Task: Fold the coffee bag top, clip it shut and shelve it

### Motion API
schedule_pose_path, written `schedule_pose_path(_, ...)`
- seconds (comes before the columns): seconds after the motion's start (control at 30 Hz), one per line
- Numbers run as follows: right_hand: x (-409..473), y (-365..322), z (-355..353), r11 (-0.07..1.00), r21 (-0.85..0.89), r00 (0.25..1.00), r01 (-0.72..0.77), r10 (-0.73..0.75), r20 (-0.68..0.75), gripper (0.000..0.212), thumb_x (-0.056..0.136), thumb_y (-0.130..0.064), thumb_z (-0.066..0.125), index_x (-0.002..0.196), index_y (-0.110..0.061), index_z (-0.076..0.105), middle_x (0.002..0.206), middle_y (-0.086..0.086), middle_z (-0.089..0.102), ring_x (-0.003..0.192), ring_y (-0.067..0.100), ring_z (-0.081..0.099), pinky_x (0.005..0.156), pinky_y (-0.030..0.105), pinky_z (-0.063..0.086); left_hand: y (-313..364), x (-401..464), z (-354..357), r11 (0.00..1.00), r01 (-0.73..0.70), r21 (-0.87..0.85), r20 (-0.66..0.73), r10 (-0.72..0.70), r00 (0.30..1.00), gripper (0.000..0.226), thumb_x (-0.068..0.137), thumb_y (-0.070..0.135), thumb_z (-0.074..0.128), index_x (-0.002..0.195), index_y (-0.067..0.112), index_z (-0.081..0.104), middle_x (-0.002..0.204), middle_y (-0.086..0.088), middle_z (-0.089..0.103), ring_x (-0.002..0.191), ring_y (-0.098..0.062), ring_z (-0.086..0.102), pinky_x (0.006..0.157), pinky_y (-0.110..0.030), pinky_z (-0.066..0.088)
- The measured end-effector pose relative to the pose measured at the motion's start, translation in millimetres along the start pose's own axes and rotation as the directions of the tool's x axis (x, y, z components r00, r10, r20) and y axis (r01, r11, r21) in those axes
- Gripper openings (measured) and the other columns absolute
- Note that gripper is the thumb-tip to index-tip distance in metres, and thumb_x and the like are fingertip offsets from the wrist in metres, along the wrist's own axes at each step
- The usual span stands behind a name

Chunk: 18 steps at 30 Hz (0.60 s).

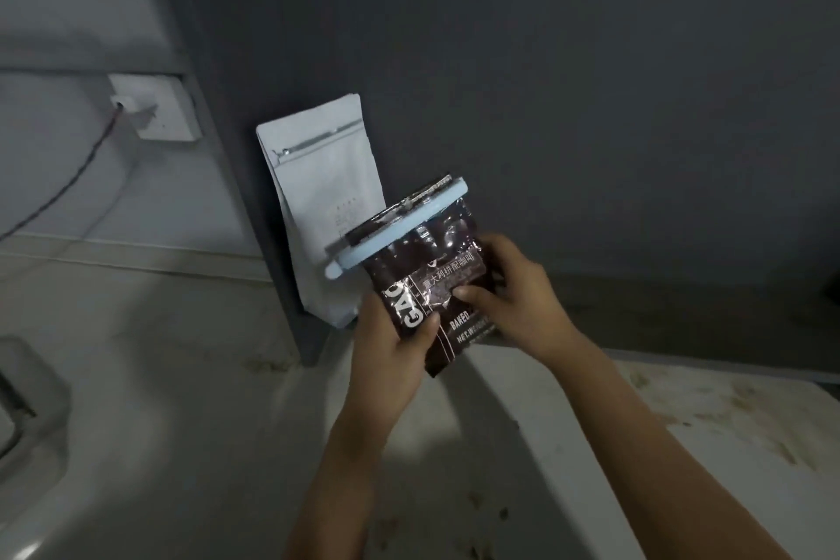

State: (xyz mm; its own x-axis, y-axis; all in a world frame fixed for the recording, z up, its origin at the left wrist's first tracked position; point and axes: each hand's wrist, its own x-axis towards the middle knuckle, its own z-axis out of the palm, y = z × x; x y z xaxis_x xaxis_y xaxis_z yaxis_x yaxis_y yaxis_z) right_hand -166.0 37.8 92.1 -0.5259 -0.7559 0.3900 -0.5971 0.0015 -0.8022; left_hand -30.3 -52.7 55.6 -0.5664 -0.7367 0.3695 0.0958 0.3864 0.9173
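Note:
A dark brown coffee bag (436,268) with white lettering is held tilted in mid-air in front of a dark grey wall. A long pale blue clip (395,227) runs across its folded top and sticks out to the left. My left hand (395,346) grips the bag's lower left edge, thumb on the front. My right hand (509,291) holds the right side, thumb pressed on the label.
A white coffee bag (318,205) stands leaning against the grey panel (254,241) just behind the brown one. A white wall socket (154,109) with a plugged cable is at the left. A stained pale counter (182,400) lies below.

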Motion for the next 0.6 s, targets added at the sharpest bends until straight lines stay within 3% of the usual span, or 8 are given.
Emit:
schedule_pose_path(0.07, 6, 7, 19, 0.994, -0.105, 0.994, 0.000, -0.012, -0.110, 0.060, 0.077, -0.011, 0.070, 0.128, -0.014, 0.039, 0.110, -0.005, 0.057, 0.100, -0.004, 0.052, 0.084, 0.010, 0.043, -5, 14, 4, 0.988, -0.015, 0.151, -0.125, 0.034, 0.992, 0.058, 0.078, 0.004, 0.073, 0.128, 0.016, 0.044, 0.123, -0.012, 0.058, 0.114, -0.024, 0.055, 0.097, -0.043, 0.045)
schedule_pose_path(0.13, 4, 14, 39, 0.987, -0.155, 0.986, -0.047, 0.021, -0.167, 0.071, 0.079, -0.013, 0.067, 0.136, -0.009, 0.026, 0.135, 0.009, 0.044, 0.126, 0.016, 0.040, 0.100, 0.023, 0.037, -11, 23, 7, 0.983, 0.011, 0.185, -0.198, 0.026, 0.980, 0.061, 0.077, 0.006, 0.074, 0.129, 0.008, 0.043, 0.123, -0.016, 0.057, 0.115, -0.029, 0.054, 0.098, -0.045, 0.045)
schedule_pose_path(0.2, -2, 21, 58, 0.982, -0.174, 0.991, -0.079, 0.058, -0.121, 0.073, 0.079, -0.011, 0.064, 0.138, -0.009, 0.022, 0.144, 0.017, 0.033, 0.135, 0.029, 0.030, 0.105, 0.036, 0.035, -15, 28, 9, 0.986, 0.041, 0.162, -0.253, 0.001, 0.968, 0.055, 0.078, 0.012, 0.075, 0.126, 0.007, 0.048, 0.119, -0.016, 0.060, 0.110, -0.029, 0.058, 0.093, -0.048, 0.048)
schedule_pose_path(0.3, -11, 29, 75, 0.978, -0.193, 0.996, -0.084, 0.077, -0.039, 0.072, 0.078, -0.011, 0.064, 0.138, -0.011, 0.025, 0.141, 0.017, 0.038, 0.128, 0.030, 0.040, 0.100, 0.034, 0.038, -23, 35, 8, 0.990, 0.099, 0.102, -0.299, -0.064, 0.952, 0.044, 0.079, 0.018, 0.075, 0.116, 0.007, 0.053, 0.111, -0.014, 0.065, 0.100, -0.028, 0.064, 0.086, -0.050, 0.053)
schedule_pose_path(0.4, -14, 32, 82, 0.982, -0.172, 0.997, -0.082, 0.083, -0.001, 0.078, 0.075, -0.014, 0.068, 0.139, -0.010, 0.024, 0.141, 0.018, 0.038, 0.127, 0.029, 0.042, 0.100, 0.037, 0.043, -30, 40, 7, 0.988, 0.151, 0.006, -0.288, -0.143, 0.947, 0.051, 0.076, 0.001, 0.074, 0.119, 0.004, 0.048, 0.113, -0.016, 0.064, 0.099, -0.027, 0.065, 0.087, -0.051, 0.054)
schedule_pose_path(0.6, -3, 31, 84, 0.975, -0.202, 0.995, -0.093, 0.082, -0.061, 0.069, 0.074, -0.002, 0.062, 0.135, -0.016, 0.032, 0.130, 0.015, 0.052, 0.112, 0.030, 0.055, 0.087, 0.033, 0.047, -34, 40, 6, 0.982, 0.190, 0.007, -0.241, -0.183, 0.953, 0.061, 0.078, 0.001, 0.072, 0.127, 0.015, 0.038, 0.116, -0.017, 0.064, 0.101, -0.028, 0.066, 0.090, -0.048, 0.054)
